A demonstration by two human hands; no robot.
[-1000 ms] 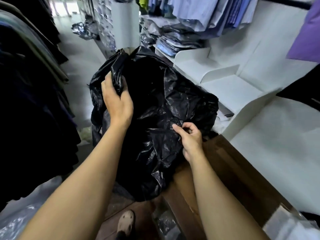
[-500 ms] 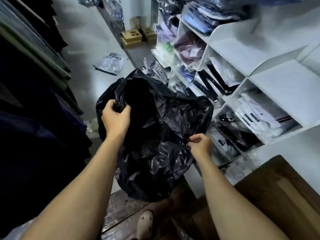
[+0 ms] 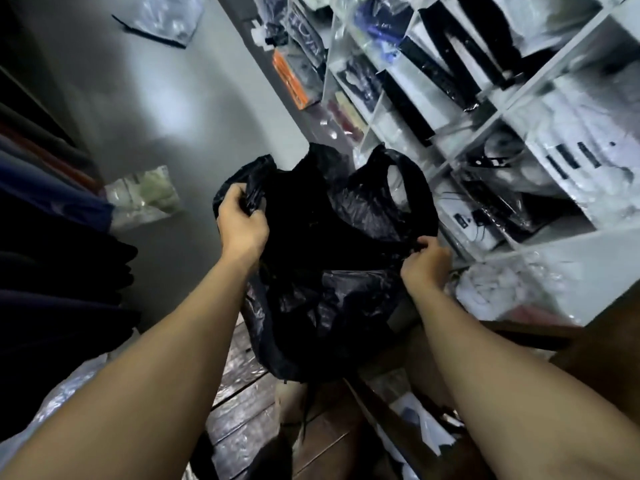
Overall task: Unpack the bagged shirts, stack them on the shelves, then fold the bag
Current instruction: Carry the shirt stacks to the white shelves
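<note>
A large black plastic bag [image 3: 325, 258] hangs in front of me, crumpled and limp, its mouth pulled apart. My left hand [image 3: 240, 226] grips the bag's left handle edge, fingers curled round the bunched plastic. My right hand [image 3: 426, 265] pinches the right edge of the mouth, just below a loop-shaped handle [image 3: 412, 181]. The inside of the bag is dark and I cannot tell what it holds. White shelves [image 3: 512, 98] at the right are filled with bagged shirts in black, white and blue.
Dark clothes [image 3: 52, 237] hang on a rack at the left. Two clear packets [image 3: 143, 195] lie on the grey floor. A wooden platform [image 3: 249, 410] is below me, with a brown counter edge [image 3: 519, 334] at the right and plastic wrap underfoot.
The view has tilted down toward the lower shelves and floor. Both hands have lowered the bag and pulled its mouth wider apart; the right handle loop now stands up.
</note>
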